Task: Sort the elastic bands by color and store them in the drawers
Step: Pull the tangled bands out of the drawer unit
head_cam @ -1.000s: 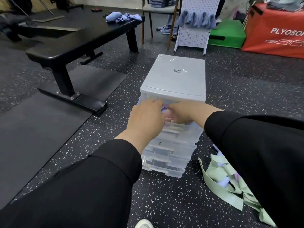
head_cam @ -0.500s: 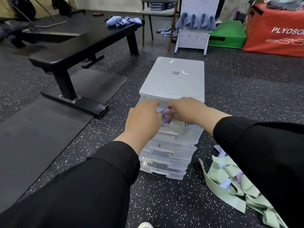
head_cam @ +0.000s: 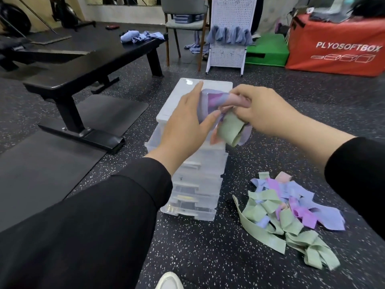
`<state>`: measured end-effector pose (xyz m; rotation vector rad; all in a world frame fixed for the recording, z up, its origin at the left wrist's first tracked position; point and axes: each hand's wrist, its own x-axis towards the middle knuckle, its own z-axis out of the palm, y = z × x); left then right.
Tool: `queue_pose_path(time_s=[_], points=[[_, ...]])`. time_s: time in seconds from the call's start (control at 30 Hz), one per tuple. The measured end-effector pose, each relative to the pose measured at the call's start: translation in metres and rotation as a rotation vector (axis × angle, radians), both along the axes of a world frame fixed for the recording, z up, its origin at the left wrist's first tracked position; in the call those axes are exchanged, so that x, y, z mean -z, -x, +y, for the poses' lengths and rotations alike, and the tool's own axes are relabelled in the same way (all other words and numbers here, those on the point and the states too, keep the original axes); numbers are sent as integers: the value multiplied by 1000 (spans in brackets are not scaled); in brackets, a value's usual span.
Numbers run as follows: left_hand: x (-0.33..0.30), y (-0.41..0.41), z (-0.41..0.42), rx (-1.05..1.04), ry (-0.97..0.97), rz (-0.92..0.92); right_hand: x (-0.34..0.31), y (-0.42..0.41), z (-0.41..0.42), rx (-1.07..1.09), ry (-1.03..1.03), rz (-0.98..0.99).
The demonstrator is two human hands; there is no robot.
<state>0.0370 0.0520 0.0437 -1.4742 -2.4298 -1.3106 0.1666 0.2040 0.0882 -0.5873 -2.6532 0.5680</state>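
A white shoe tip (head_cam: 169, 280) shows at the lower edge, below both hands. Black sleeves (head_cam: 100, 215) cover both forearms. On the speckled floor (head_cam: 208, 257), below and to the right of the right hand, lies a loose pile of elastic bands (head_cam: 287, 211) in green, lilac, purple and pink.

The left hand (head_cam: 185, 126) is raised above the drawer unit (head_cam: 193, 184), fingers nearly straight, with fingers and thumb bearing against a bunch of bands (head_cam: 220, 113); its grip reads as released, pressing rather than curling. The right hand (head_cam: 264, 109) sits just to the right, touching the same bunch; its fingers are curled and its grip is clenched on the bands from above. The bunch holds lilac, purple, pink and green strips, with a green loop hanging at its lower end, between the two hands.

The clear plastic drawer unit stands on the floor directly beneath the hands, its stacked drawers facing the person.

Left of the left hand stands a black bench (head_cam: 89, 65) carrying blue cloths (head_cam: 141, 36). Beyond the hands stand a white pegboard rack (head_cam: 227, 57), a chair (head_cam: 183, 21), a green block (head_cam: 266, 51) and a red box (head_cam: 337, 44).
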Motion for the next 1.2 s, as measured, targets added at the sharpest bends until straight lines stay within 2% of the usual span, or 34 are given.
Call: queue_pose_path(time_s=[0.17, 0.33, 0.53, 0.7, 0.83, 0.9, 0.97, 1.1, 1.2], points=[[-11, -42, 30, 127, -116, -76, -19, -64, 9, 46, 57, 67], [-8, -92, 66, 218, -49, -126, -3, -129, 31, 131, 116, 47], [44, -144, 114, 274, 234, -100, 75, -188, 70, 272, 262, -26], [104, -169, 139, 293, 363, -153, 140, -216, 90, 350, 438, -72], [140, -174, 162, 308, 466, -179, 185, -223, 102, 383, 540, -37], [160, -174, 172, 360, 614, -174, 208, -227, 106, 367, 586, -86], [184, -171, 175, 388, 801, -115, 238, -233, 110, 347, 651, -197], [229, -167, 175, 349, 936, 23, 291, -252, 116, 497, 655, -416], [257, -173, 175, 499, 1124, 136, 320, -264, 116, 527, 670, -464]])
